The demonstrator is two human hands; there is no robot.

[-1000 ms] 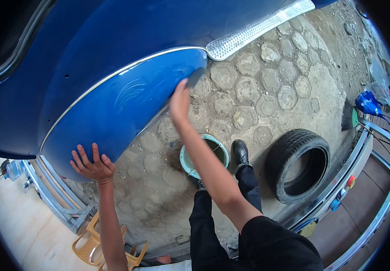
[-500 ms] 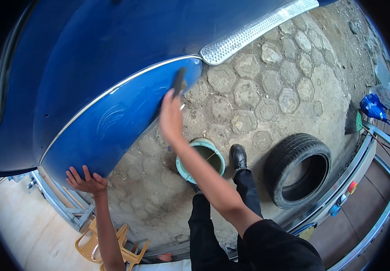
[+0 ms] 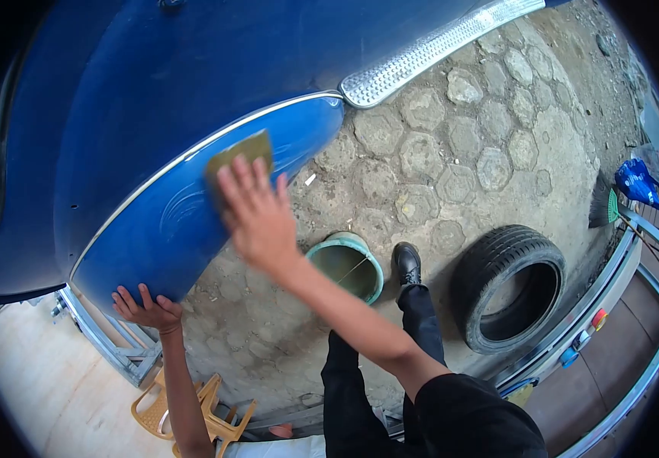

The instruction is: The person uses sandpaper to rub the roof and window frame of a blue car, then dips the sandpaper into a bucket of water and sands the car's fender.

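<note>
My right hand (image 3: pixel 259 217) presses a brownish-green sheet (image 3: pixel 247 153), which looks like sandpaper, flat on the wet blue fender (image 3: pixel 138 237) of a vehicle. Its fingers lie over the sheet's lower part. Curved whitish streaks mark the paint just left of it. At the fender's lower left, my left hand (image 3: pixel 147 310) rests on the edge with its fingers spread and nothing in it. A pale trim line separates the fender from the darker blue body (image 3: pixel 192 69). Below my right hand stands a greenish bucket (image 3: pixel 377 267) with murky water.
A black tire (image 3: pixel 471 294) lies on the stone-paved ground (image 3: pixel 421 156), right of my shoe (image 3: pixel 407 263). A silver textured step (image 3: pixel 436 53) runs along the body. Yellow chairs (image 3: pixel 211 404) stand at the bottom left; a broom (image 3: pixel 603 206) and blue bag (image 3: pixel 639 183) are far right.
My right hand has moved left and down along the fender with the sheet, which now lies flat instead of edge-on. My left hand has stayed at the fender's edge.
</note>
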